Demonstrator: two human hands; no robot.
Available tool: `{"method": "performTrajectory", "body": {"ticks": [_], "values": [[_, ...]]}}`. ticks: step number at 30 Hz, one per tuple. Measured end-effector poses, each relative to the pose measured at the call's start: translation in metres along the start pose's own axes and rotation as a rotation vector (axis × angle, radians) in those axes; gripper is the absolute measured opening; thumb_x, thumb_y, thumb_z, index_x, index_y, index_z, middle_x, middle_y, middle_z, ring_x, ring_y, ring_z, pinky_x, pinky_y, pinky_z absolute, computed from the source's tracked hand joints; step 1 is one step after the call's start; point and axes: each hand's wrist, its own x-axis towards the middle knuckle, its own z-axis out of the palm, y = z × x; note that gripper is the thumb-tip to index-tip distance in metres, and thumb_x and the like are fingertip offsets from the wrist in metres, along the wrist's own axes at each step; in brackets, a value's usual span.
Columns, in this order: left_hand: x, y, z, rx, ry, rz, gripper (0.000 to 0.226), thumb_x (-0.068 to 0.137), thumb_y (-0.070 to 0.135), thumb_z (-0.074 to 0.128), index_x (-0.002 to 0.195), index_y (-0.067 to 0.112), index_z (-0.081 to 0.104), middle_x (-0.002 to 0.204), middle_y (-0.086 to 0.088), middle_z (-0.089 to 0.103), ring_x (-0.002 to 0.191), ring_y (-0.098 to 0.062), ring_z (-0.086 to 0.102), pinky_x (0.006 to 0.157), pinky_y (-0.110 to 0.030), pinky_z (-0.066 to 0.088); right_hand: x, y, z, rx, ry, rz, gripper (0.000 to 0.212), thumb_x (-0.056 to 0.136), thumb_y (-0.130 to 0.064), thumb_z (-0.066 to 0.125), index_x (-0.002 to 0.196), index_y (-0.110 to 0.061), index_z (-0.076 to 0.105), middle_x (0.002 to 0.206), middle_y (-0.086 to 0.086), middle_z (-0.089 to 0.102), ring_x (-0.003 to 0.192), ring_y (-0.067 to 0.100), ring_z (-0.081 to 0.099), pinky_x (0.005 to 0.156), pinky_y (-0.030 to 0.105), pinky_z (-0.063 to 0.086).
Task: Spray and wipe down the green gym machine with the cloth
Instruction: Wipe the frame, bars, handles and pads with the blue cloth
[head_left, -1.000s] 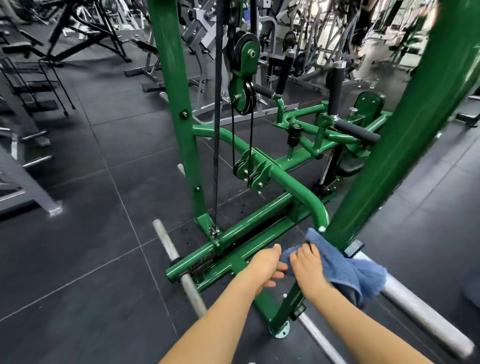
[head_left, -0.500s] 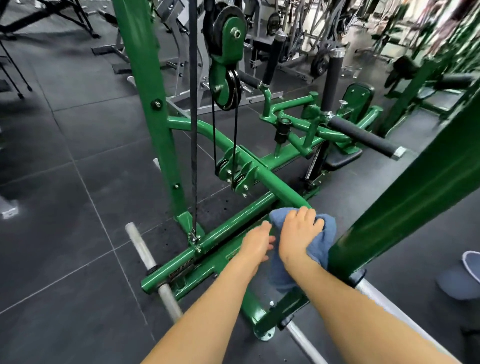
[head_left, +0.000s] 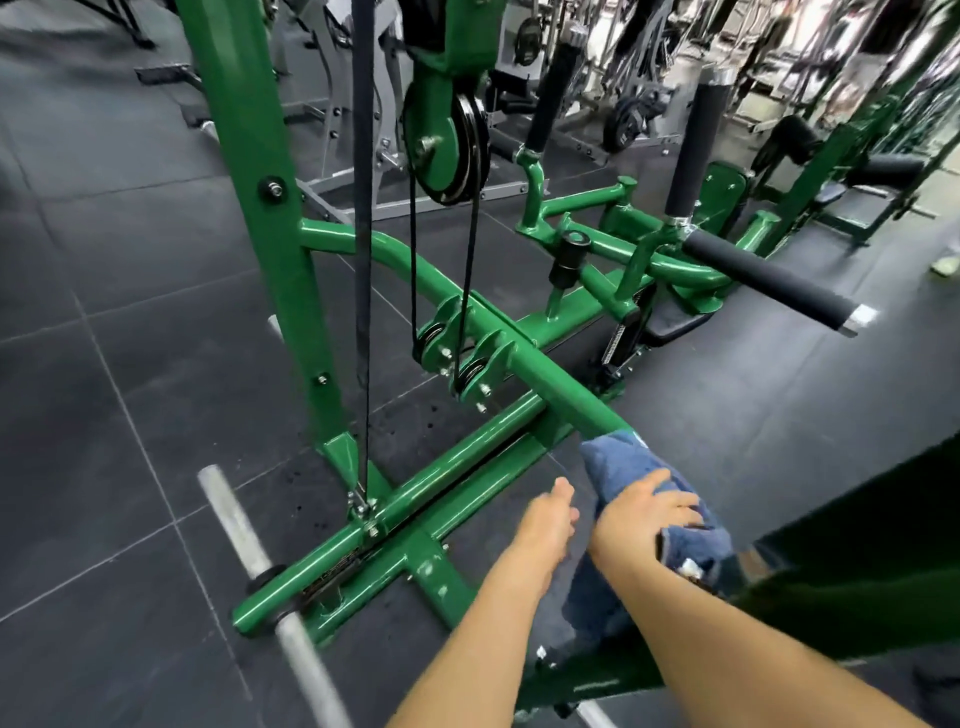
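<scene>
No brand, label or writing can be read anywhere; a dark plate on the lowest rail near the bottom centre is too blurred to make out. The green gym machine (head_left: 545, 374) fills the middle of the frame: glossy green tubes, an upright post at upper left, a curved bar sweeping down to lower right, and two parallel rails along the floor. A large black pulley (head_left: 467, 140) hangs at top centre, with two smaller pulleys (head_left: 457, 353) bolted to the curved bar and black cables running between them. Three black foam grips (head_left: 763, 280) show at upper right, two upright and one lying level. One blue cloth (head_left: 623, 467) is draped over the lower end of the curved bar, right of centre near the bottom. The right hand (head_left: 644, 514) lies on it, fingers curled over the fabric and pressing it to the bar. The left hand (head_left: 545, 519), just beside it, holds nothing, fingers loosely bent. A silver bar (head_left: 234, 514) crosses the dark tiled floor (head_left: 104, 415) at lower left.
</scene>
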Motion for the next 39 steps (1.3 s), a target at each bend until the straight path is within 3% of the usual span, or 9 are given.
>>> {"method": "performTrajectory", "body": {"ticks": [6,9,13,16,23,28,30,33,39], "values": [[0.024,-0.013,-0.024,-0.033,-0.019,-0.037,0.048,0.103,0.045,0.03,0.138,0.017,0.045,0.122,-0.002,0.057,0.1,-0.015,0.052,0.081,-0.028,0.042,0.008,-0.016,0.008,-0.092,0.21,-0.128,0.049,0.102,-0.014,0.024,0.15,-0.014,0.016,0.15,0.025,0.028,0.129,0.042,0.038,0.098,0.047,0.039],[0.032,-0.013,-0.043,-0.031,0.019,-0.023,0.048,0.104,0.045,0.028,0.138,0.017,0.047,0.122,-0.004,0.059,0.095,-0.014,0.054,0.074,-0.027,0.043,0.024,-0.027,-0.003,-0.134,0.286,-0.18,0.048,0.099,-0.011,0.022,0.147,-0.013,0.019,0.145,0.022,0.036,0.124,0.04,0.043,0.096,0.045,0.042],[0.044,-0.009,-0.062,-0.019,0.063,0.01,0.049,0.104,0.044,0.026,0.141,0.019,0.045,0.132,-0.004,0.058,0.107,-0.017,0.054,0.094,-0.035,0.043,0.042,-0.042,-0.001,-0.27,0.455,-0.379,0.054,0.096,-0.011,0.019,0.15,-0.012,0.017,0.141,0.019,0.04,0.118,0.036,0.046,0.092,0.042,0.042],[0.06,-0.005,-0.069,-0.028,0.094,0.02,0.047,0.105,0.043,0.026,0.137,0.017,0.049,0.126,-0.004,0.06,0.105,-0.018,0.055,0.093,-0.035,0.043,0.055,-0.062,-0.001,-0.344,0.597,-0.485,0.062,0.088,-0.009,0.013,0.143,-0.015,0.041,0.129,0.016,0.054,0.108,0.033,0.054,0.084,0.042,0.041],[0.093,0.005,-0.072,0.012,0.139,0.069,0.042,0.104,0.039,0.03,0.13,0.015,0.052,0.114,-0.002,0.061,0.094,-0.017,0.055,0.066,-0.024,0.043,0.072,-0.104,-0.011,-0.646,0.839,-0.907,0.054,0.085,-0.026,0.05,0.139,-0.017,0.05,0.147,0.009,0.044,0.133,0.033,0.043,0.095,0.049,0.043],[0.113,-0.005,-0.072,0.054,0.184,0.15,0.038,0.104,0.035,0.032,0.122,0.014,0.058,0.108,-0.001,0.064,0.097,-0.018,0.059,0.094,-0.035,0.047,0.078,-0.131,-0.008,-0.576,0.877,-0.984,0.04,0.087,-0.02,0.039,0.1,-0.026,0.077,0.119,-0.004,0.068,0.115,0.024,0.062,0.085,0.044,0.054],[0.112,-0.013,-0.071,0.045,0.186,0.155,0.036,0.104,0.035,0.033,0.12,0.014,0.059,0.107,-0.001,0.065,0.096,-0.017,0.06,0.091,-0.034,0.048,0.073,-0.123,-0.008,-0.716,0.889,-0.933,0.037,0.097,-0.029,0.044,0.13,-0.025,0.06,0.143,-0.002,0.05,0.134,0.024,0.044,0.1,0.046,0.046],[0.096,-0.023,-0.068,0.016,0.152,0.109,0.033,0.104,0.035,0.035,0.117,0.016,0.058,0.105,-0.002,0.064,0.096,-0.018,0.059,0.085,-0.032,0.047,0.072,-0.096,0.008,-0.781,0.704,-0.896,0.058,0.106,-0.027,0.03,0.153,-0.011,0.002,0.161,0.008,-0.006,0.146,0.036,-0.005,0.112,0.059,0.021],[0.054,-0.029,-0.065,0.056,0.144,0.118,0.027,0.103,0.032,0.04,0.11,0.017,0.061,0.102,-0.001,0.066,0.096,-0.018,0.061,0.083,-0.032,0.048,0.043,-0.031,0.037,-0.721,0.536,-0.586,0.054,0.106,-0.023,0.029,0.154,-0.021,0.005,0.161,0.006,-0.014,0.145,0.038,-0.01,0.108,0.056,0.029]]}}
